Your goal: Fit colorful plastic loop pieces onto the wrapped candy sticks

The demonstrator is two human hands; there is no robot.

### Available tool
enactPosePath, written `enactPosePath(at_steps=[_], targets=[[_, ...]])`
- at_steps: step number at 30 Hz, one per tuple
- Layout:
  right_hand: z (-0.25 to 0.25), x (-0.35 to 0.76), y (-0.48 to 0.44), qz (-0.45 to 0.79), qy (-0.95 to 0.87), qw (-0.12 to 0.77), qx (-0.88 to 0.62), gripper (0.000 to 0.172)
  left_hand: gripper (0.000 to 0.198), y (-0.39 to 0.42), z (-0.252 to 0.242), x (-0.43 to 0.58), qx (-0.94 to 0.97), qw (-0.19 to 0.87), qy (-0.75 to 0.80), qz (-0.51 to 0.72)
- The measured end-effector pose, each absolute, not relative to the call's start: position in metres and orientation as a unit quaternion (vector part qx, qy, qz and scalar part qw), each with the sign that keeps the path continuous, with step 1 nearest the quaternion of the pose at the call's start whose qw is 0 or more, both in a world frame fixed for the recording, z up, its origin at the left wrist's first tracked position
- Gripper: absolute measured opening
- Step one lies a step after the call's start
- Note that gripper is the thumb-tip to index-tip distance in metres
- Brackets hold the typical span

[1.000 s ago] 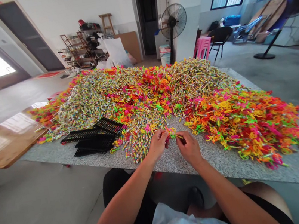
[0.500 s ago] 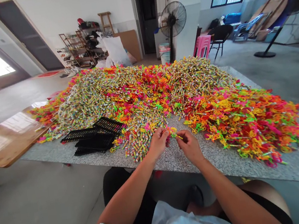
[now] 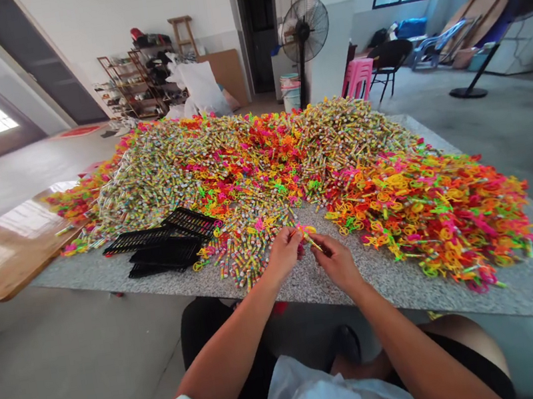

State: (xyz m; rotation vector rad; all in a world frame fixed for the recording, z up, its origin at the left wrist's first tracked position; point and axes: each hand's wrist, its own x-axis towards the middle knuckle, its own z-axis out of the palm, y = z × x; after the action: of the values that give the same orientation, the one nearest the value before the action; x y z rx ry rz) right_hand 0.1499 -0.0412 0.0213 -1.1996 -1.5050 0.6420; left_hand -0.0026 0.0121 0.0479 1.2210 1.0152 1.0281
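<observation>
My left hand (image 3: pixel 284 253) is closed in a pinch on small bright plastic pieces (image 3: pixel 305 228), pink and yellow-orange. Close beside it, my right hand (image 3: pixel 337 261) pinches a short yellow stick (image 3: pixel 314 243), whose upper end meets or nearly meets those pieces. Both hands are just above the near part of the speckled stone table (image 3: pixel 391 281). Left of them lies a loose spread of short printed sticks (image 3: pixel 242 257) with pale ends. To the right is a heap of sticks with looped plastic tops (image 3: pixel 430 207) in orange, yellow, pink and green.
Black slotted plastic trays (image 3: pixel 166 252) lie stacked askew at the left. A large mound of printed sticks (image 3: pixel 151 170) covers the table's far side. A wooden table (image 3: pixel 7 257) adjoins on the left. Beyond stand a fan (image 3: pixel 304 30) and pink stools (image 3: pixel 357 77).
The yellow stick in my right hand has tilted more steeply, and my right fingers have shifted slightly toward my left hand. My left hand keeps its pinch. The whole view has shifted a little.
</observation>
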Motion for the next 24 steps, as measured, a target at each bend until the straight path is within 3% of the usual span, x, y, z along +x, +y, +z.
enactPosePath(at_steps=[10, 15, 21, 24], targets=[[0.015, 0.152, -0.039, 0.225, -0.618, 0.539, -0.526, 0.033, 0.046, -0.004, 0.035, -0.008, 0.425, 0.717, 0.375, 0.406], [0.014, 0.153, -0.038, 0.229, -0.624, 0.54, -0.516, 0.033, 0.046, -0.007, 0.029, -0.011, 0.469, 0.686, 0.404, 0.382], [0.01, 0.16, -0.034, 0.386, -0.567, 0.524, -0.505, 0.038, 0.043, -0.006, 0.031, -0.012, 0.538, 0.643, 0.41, 0.359], [0.013, 0.162, -0.035, 0.393, -0.56, 0.528, -0.504, 0.038, 0.042, -0.008, 0.03, -0.009, 0.545, 0.639, 0.41, 0.355]])
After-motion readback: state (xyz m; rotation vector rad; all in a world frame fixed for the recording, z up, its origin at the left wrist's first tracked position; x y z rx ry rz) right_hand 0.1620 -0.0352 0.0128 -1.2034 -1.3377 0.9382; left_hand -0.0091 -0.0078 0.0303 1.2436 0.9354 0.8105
